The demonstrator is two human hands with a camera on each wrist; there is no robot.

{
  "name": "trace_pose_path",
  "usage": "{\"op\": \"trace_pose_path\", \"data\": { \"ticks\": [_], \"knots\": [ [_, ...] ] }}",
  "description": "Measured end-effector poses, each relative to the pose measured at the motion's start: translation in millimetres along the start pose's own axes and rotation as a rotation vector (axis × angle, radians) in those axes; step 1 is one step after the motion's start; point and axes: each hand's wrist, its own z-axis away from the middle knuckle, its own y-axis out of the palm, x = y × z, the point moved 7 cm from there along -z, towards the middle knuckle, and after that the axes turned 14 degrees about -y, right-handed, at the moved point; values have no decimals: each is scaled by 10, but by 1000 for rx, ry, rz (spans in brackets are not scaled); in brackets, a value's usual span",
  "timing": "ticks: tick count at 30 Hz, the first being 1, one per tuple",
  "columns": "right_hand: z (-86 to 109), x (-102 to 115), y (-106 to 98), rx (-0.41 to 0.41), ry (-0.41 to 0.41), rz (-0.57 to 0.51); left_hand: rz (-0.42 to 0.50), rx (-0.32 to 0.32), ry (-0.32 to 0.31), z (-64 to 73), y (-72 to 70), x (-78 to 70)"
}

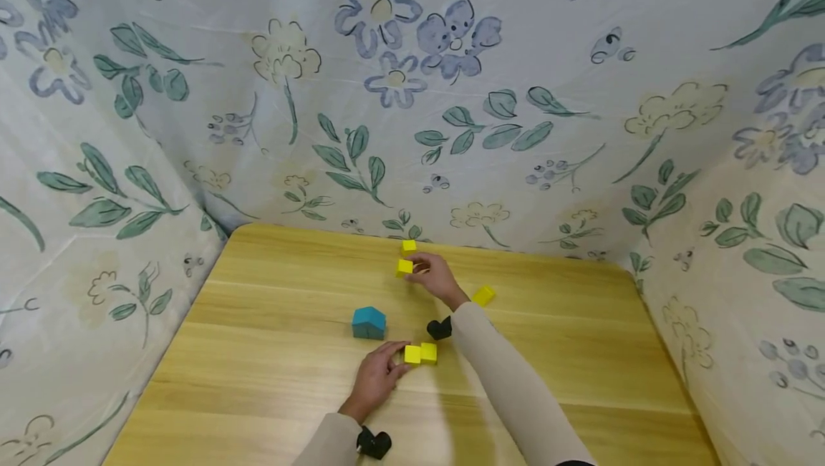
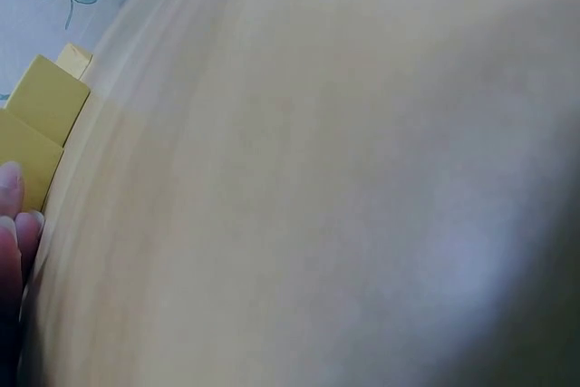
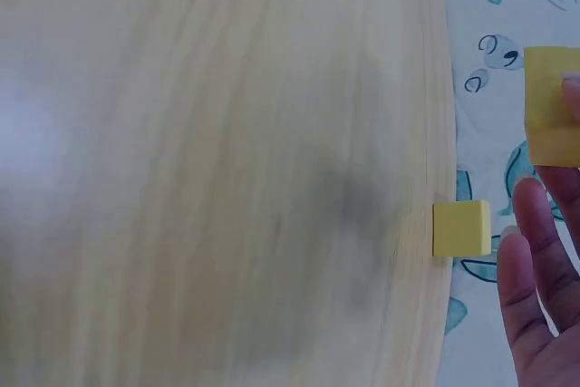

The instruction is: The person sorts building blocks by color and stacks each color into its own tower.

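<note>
My right hand (image 1: 436, 278) pinches a yellow block (image 1: 404, 268) between thumb and fingers. That block (image 3: 548, 120) is held up off the table in the right wrist view. Just behind it, another yellow block (image 1: 409, 245) sits near the table's far edge. My left hand (image 1: 376, 382) grips a yellow block (image 1: 412, 355) with finger and thumb at its sides. A second yellow block (image 1: 429, 353) touches that one on the right. In the left wrist view, fingertips (image 2: 11, 189) lie against the nearer yellow block (image 2: 27, 153).
A blue house-shaped block (image 1: 369, 323) stands left of centre on the wooden table (image 1: 271, 351). One more yellow block (image 1: 483, 295) lies beside my right forearm, partly hidden by it. Flowered cloth (image 1: 399, 151) hangs behind the table and along both sides.
</note>
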Motion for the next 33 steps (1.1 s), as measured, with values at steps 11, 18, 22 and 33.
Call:
{"op": "trace_pose_path", "data": {
  "ticks": [11, 18, 22, 33],
  "knots": [
    [570, -10, -86, -85, -10, -55, 4, 14, -32, -9, 18, 12],
    [909, 31, -58, -124, -37, -91, 2, 14, -37, -19, 14, 3],
    [1082, 43, -14, -131, -36, -98, 13, 21, -53, -13, 13, 6],
    [1400, 277, 92, -107, -79, -109, 40, 20, -32, -8, 11, 0]
  ]
}}
